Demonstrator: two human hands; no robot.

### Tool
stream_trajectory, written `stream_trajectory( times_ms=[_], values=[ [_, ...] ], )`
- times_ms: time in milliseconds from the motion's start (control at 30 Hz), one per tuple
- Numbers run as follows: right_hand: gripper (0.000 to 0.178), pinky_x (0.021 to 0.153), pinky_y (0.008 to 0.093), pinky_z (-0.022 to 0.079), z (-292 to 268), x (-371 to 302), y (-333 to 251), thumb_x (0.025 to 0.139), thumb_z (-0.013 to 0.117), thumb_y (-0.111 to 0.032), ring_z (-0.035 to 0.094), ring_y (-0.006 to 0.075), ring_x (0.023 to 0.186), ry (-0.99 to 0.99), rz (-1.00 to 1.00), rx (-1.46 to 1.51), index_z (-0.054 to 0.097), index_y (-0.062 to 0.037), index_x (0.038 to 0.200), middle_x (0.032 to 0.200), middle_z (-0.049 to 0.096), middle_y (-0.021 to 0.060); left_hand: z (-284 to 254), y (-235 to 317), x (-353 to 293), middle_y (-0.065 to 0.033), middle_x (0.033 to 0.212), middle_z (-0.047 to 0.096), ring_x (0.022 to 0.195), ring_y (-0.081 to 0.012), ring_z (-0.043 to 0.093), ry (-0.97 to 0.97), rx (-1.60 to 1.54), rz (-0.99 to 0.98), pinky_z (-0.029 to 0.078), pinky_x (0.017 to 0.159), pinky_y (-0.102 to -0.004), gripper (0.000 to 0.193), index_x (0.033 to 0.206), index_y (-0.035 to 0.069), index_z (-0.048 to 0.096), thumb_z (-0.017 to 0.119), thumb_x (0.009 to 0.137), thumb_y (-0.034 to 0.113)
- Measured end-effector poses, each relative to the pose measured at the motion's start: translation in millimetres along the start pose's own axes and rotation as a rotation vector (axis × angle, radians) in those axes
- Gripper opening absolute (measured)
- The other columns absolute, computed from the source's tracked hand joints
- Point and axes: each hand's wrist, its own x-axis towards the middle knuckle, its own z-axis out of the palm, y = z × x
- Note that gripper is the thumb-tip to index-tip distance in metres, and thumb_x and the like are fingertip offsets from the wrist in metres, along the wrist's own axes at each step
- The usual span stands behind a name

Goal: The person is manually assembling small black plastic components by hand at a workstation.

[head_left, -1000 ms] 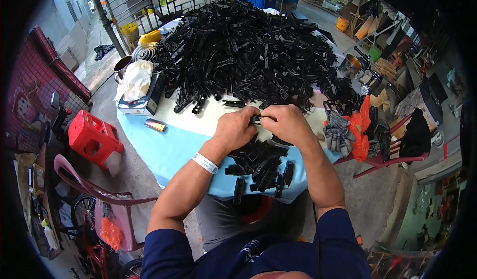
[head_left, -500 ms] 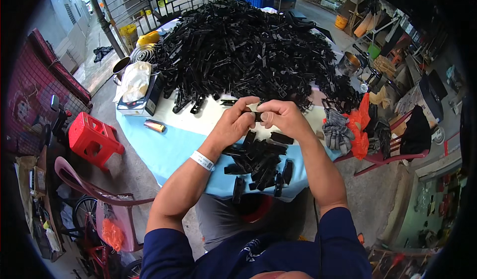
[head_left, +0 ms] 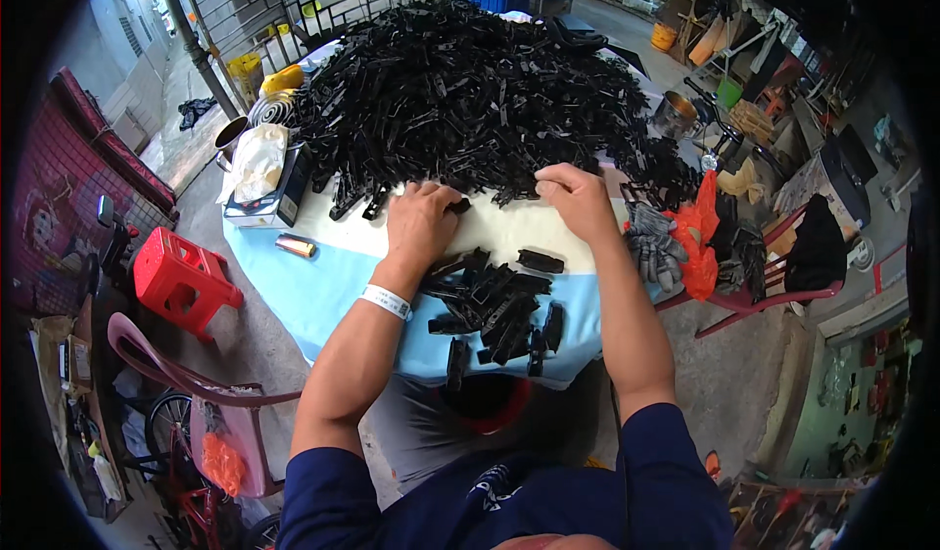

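Left hand [head_left: 423, 219] looks curled narrow on a black clip [head_left: 458, 205] at the big pile's [head_left: 470, 90] near edge, from where I'm watching. Right hand [head_left: 573, 196] rests loosely closed just beside, nothing visibly held. Smaller clip pile [head_left: 494, 305] sits closer to me, below both hands.

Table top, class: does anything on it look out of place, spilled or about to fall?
A few black clips from the small pile hang over the near edge of the table, so they could drop. A lone lighter lies apart from the rest. Nothing looks spilled or broken.

left hand [head_left: 421, 219]: palm down, fingers curled | right hand [head_left: 573, 193]: palm down, curled
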Motion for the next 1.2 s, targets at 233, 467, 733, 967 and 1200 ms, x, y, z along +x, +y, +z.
stream_trajectory(
  times_ms=[233, 467, 733, 967, 1200],
  values=[
    [0.022, 0.084, 0.0406, 0.058, 34, -7, -24, 0.084, 0.064, 0.003, 0.071, 0.0314, 0.094, 0.048, -0.726, -0.501, 0.073, -0.002, 0.104, 0.098, 0.074, 0.0136, -8, 4, -2, -0.0087, 0.092, 0.065, 0.083, -0.0228, 0.065, 0.091, -0.559, -0.05, 0.054, 0.074, -0.0313, 0.043, 0.114, 0.007, 0.07, 0.069, 0.073, -0.005],
    [0.027, 0.085, 0.0402, 0.057, 19, -11, -21, 0.084, 0.059, 0.007, 0.07, 0.0333, 0.095, 0.033, -0.38, -0.353, 0.073, -0.0022, 0.105, 0.102, 0.073, 0.0152, -8, 2, 1, -0.0004, 0.083, 0.06, 0.078, -0.0084, 0.058, -0.083, -1.003, -0.344, 0.051, 0.071, -0.0263, 0.031, 0.108, 0.001, 0.066, 0.065, 0.078, -0.007],
    [0.02, 0.087, 0.0441, 0.055, 16, -13, -15, 0.084, 0.064, -0.001, 0.066, 0.035, 0.099, -0.018, -0.393, -0.525, 0.072, -0.0053, 0.102, 0.099, 0.068, 0.0124, 4, -4, -2, 0.003, 0.079, 0.058, 0.074, -0.0066, 0.053, -0.061, -1.027, -0.316, 0.046, 0.069, -0.0234, 0.022, 0.101, 0.002, 0.066, 0.068, 0.079, 0.0],
    [0.014, 0.084, 0.0435, 0.056, 15, -14, -20, 0.086, 0.067, -0.007, 0.067, 0.0346, 0.098, 0.141, -0.311, -0.347, 0.072, -0.0063, 0.099, 0.101, 0.07, 0.0131, 3, -4, -7, 0.0041, 0.081, 0.06, 0.075, -0.0062, 0.053, -0.042, -1.098, -0.351, 0.046, 0.07, -0.0228, 0.02, 0.099, 0.002, 0.066, 0.067, 0.079, 0.0],
    [0.015, 0.074, 0.0319, 0.056, 7, -10, -10, 0.088, 0.069, -0.007, 0.072, 0.021, 0.083, 0.122, -0.195, -0.256, 0.073, -0.0023, 0.102, 0.092, 0.073, 0.0121, 5, -8, -3, 0.0042, 0.085, 0.06, 0.076, -0.0051, 0.054, -0.106, -1.102, -0.311, 0.045, 0.069, -0.0206, 0.021, 0.1, 0.004, 0.065, 0.064, 0.08, -0.002]
  ],
)
